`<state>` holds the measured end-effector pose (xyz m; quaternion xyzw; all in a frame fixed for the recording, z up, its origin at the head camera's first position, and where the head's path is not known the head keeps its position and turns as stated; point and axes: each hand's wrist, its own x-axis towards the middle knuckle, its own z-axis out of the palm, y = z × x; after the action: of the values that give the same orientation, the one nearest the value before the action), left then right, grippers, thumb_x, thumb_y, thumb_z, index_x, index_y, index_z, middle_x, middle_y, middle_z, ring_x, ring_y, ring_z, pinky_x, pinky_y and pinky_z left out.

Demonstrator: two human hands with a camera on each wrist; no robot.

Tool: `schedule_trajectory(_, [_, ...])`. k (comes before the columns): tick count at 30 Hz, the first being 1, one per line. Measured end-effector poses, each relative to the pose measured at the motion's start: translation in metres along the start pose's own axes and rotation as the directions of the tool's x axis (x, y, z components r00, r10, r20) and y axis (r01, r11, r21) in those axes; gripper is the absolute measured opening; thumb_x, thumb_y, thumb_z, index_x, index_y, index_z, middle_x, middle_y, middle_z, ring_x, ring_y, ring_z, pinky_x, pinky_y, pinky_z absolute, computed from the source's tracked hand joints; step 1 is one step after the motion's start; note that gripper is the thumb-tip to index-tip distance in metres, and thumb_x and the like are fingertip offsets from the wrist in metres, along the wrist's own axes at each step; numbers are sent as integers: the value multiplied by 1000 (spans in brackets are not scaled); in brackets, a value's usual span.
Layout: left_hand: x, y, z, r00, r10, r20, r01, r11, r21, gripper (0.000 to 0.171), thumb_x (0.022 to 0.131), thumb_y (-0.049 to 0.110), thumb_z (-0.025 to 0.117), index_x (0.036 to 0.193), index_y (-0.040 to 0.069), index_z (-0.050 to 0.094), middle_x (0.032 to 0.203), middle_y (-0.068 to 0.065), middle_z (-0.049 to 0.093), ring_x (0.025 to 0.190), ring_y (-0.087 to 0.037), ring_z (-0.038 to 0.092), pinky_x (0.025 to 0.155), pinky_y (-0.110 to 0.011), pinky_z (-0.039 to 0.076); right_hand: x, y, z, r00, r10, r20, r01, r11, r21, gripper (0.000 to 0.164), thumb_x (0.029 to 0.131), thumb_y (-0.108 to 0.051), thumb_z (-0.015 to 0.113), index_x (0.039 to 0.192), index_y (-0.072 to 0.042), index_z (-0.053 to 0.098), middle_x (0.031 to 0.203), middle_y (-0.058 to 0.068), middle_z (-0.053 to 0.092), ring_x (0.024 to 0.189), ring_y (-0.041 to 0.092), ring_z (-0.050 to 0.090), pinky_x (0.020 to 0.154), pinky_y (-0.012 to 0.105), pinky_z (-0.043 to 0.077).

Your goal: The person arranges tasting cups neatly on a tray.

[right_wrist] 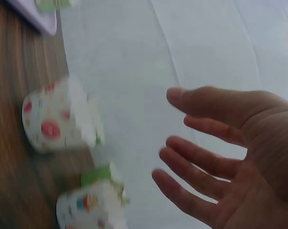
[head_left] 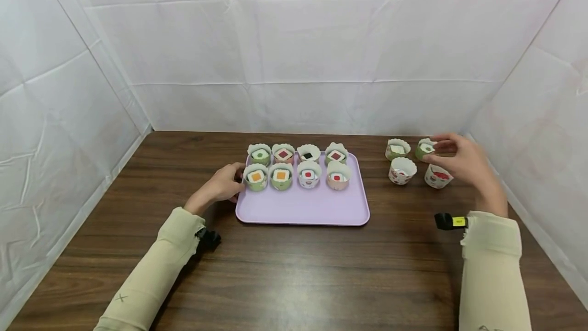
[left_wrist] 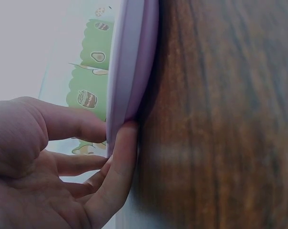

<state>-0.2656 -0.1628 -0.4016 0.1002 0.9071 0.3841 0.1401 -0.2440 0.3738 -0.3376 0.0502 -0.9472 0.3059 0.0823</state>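
Note:
My left hand (head_left: 224, 183) pinches the left edge of a lilac tray (head_left: 303, 208); in the left wrist view the thumb is at the rim's upper side and a finger at its outer side. Two rows of paper baking cups stand on the tray, each with a small tile-like piece inside, such as a green cup (head_left: 255, 178) with an orange-marked piece. At the right, my right hand (head_left: 459, 160) hovers with fingers spread and nothing between them. Nearest to it are a green cup (head_left: 424, 150) and a white-and-red cup (head_left: 437, 176), partly overlapped by the hand.
Two more paper cups stand right of the tray: a green one (head_left: 397, 149) and a patterned white one (head_left: 401, 171). White sheeting (head_left: 303, 65) hangs behind the brown wooden table (head_left: 294, 269) and along both sides.

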Motion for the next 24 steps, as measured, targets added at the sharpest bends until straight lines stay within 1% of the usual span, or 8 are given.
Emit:
schedule_trajectory(2, [1, 0, 0, 1000, 0, -3, 0, 1000, -3, 61, 85, 1, 53, 143, -3, 35, 114, -21, 49, 86, -27, 61, 56, -31, 59, -2, 14, -3, 1000, 26, -16, -26, 1000, -10, 64, 84, -41, 72, 132, -4, 51, 125, 24, 57, 111, 30, 56, 79, 16, 45])
schedule_trajectory(5, [1, 0, 0, 1000, 1, -3, -1, 1000, -7, 61, 85, 1, 53, 144, -3, 35, 116, -21, 49, 87, -27, 61, 57, -31, 59, -5, 30, -6, 998, 63, -14, -63, 998, -10, 66, 84, -39, 72, 132, 0, 48, 130, 28, 51, 121, 43, 47, 89, 42, 47])
schedule_trajectory(7, [1, 0, 0, 1000, 5, 0, -5, 1000, -5, 61, 86, 1, 52, 144, -4, 34, 116, -22, 49, 88, -28, 61, 57, -31, 59, -6, 38, -6, 997, 82, -5, -82, 997, -14, 69, 84, -39, 73, 133, 2, 46, 131, 31, 48, 123, 47, 43, 89, 54, 43])
schedule_trajectory(8, [1, 0, 0, 1000, 5, 1, -5, 1000, -5, 61, 86, 1, 53, 144, -4, 34, 117, -22, 49, 89, -28, 61, 57, -31, 59, -6, 41, -6, 996, 91, 3, -91, 996, -14, 70, 84, -39, 72, 134, 2, 45, 132, 33, 48, 123, 48, 42, 89, 56, 44])
schedule_trajectory(12, [1, 0, 1, 1000, 4, 0, -4, 1000, -5, 61, 86, 0, 53, 144, -3, 35, 116, -21, 49, 90, -29, 61, 57, -31, 59, -6, 51, -3, 992, 112, 58, -111, 994, -16, 76, 85, -42, 71, 140, 1, 39, 134, 33, 46, 123, 48, 44, 84, 48, 46])
schedule_trajectory(16, [1, -1, 1, 1000, 1, -3, -1, 1000, -9, 60, 86, 0, 53, 143, -4, 35, 116, -21, 48, 90, -28, 61, 57, -31, 59, -3, 59, 2, 988, 105, 111, -110, 993, 38, 81, 85, -37, 72, 144, 1, 32, 138, 33, 43, 126, 48, 41, 87, 43, 45])
schedule_trajectory(21, [0, -2, 2, 1000, 2, 2, -2, 1000, -16, 61, 85, -1, 52, 143, -5, 35, 117, -23, 48, 89, -28, 61, 57, -32, 59, -1, 69, 12, 988, 105, 110, -116, 989, 95, 85, 83, -30, 75, 146, 2, 28, 139, 33, 42, 125, 47, 41, 82, 28, 41])
schedule_trajectory(24, [0, -1, 2, 1000, 2, 2, -2, 1000, -15, 60, 85, -1, 52, 143, -4, 35, 118, -23, 48, 88, -28, 61, 57, -32, 59, -2, 76, 18, 989, 104, 101, -116, 986, 121, 86, 83, -27, 76, 146, 3, 27, 139, 33, 40, 122, 45, 41, 82, 28, 39])
